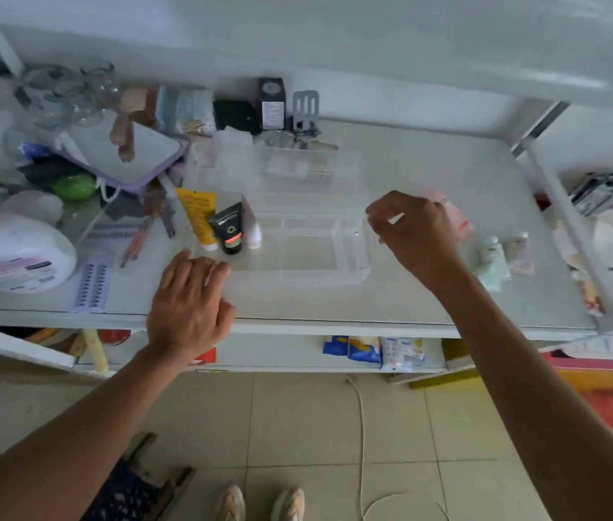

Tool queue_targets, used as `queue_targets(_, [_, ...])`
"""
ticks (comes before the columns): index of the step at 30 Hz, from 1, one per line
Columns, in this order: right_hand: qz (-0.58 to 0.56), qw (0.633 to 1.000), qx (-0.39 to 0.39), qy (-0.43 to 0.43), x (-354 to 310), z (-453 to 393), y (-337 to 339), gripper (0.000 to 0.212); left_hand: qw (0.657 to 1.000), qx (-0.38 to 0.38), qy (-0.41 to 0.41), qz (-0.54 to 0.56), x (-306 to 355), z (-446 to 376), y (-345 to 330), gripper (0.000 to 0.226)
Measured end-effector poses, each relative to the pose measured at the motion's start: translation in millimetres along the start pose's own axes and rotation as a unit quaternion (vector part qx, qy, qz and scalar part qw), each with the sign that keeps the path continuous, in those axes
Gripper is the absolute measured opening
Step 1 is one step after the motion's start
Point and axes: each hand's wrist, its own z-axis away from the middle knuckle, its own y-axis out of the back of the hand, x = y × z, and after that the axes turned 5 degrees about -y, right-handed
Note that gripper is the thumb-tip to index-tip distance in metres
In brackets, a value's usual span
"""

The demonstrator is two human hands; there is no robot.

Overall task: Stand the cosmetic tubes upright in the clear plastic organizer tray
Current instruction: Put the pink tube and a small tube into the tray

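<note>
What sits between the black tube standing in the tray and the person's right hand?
In the head view, only the empty stretch of the clear organizer tray lies between the black tube and the right hand.

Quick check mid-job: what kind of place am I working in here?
Probably a home dressing or vanity table: a purple-framed mirror, tubes standing in a clear organizer tray, a lotion bottle, and a tiled floor below.

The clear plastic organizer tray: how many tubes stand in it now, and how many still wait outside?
Done: a yellow tube, a black tube and a white-capped pale tube stand cap-down at the left end of the clear plastic organizer tray. In hand: nothing clearly; the right hand reaches toward a blurred pink tube, and the left hand rests by the tray. Left: that tube and several small tubes beyond it.
</note>
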Motion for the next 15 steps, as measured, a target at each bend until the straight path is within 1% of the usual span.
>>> queue_targets(3, [0.074,0.997,-0.007,-0.037,40,-2,31,0.010,1.000,0.011,0.001,-0.001,2,1,0,0.048])
queue_targets(5, [0.104,0.993,0.002,-0.061,62,-10,45,0.014,1.000,0.017,0.003,-0.009,3,0,2,0.048])
queue_targets(8, [0.136,0.986,0.020,-0.095,89,-30,57,0.026,0.999,0.019,0.009,-0.025,6,-1,0,0.048])
queue_targets(10, [0.162,0.983,0.015,-0.083,105,-47,59,0.032,0.999,0.011,0.018,-0.032,7,0,-1,0.049])
queue_targets(13, [0.230,0.970,-0.017,-0.081,131,-67,56,0.046,0.999,0.004,0.026,-0.036,8,-1,-1,0.052])
queue_targets(15, [0.244,0.965,-0.041,-0.083,144,-74,49,0.052,0.999,0.003,0.035,-0.041,10,-2,1,0.052])
